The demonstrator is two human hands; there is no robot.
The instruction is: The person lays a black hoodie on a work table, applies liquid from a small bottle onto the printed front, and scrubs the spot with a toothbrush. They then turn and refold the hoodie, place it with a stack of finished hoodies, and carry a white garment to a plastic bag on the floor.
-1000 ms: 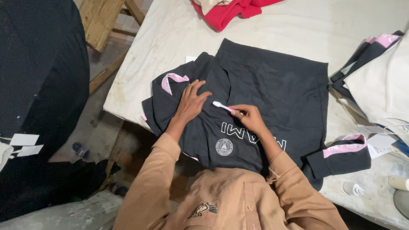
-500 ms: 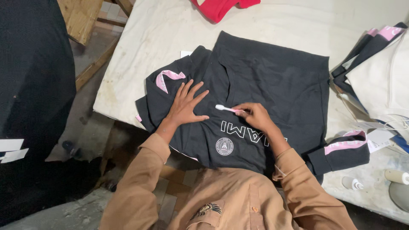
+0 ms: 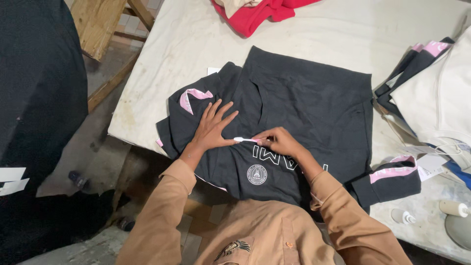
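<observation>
- Currently, right hand [image 3: 280, 142] fingers pinch a small white tool [image 3: 245, 140], tip on the black shirt [image 3: 304, 108] just above its white lettering.
- Left hand [image 3: 212, 127] lies flat, fingers spread, pressing the cloth beside the tool tip.
- Risk: if the left palm lifts or slides, the fabric may bunch under the tip and the stroke smear or snag.
- Risk: a loose pinch could let the tool roll.
- Both forearms reach forward in tan sleeves; the shirt lies spread on the table [image 3: 196, 44].
</observation>
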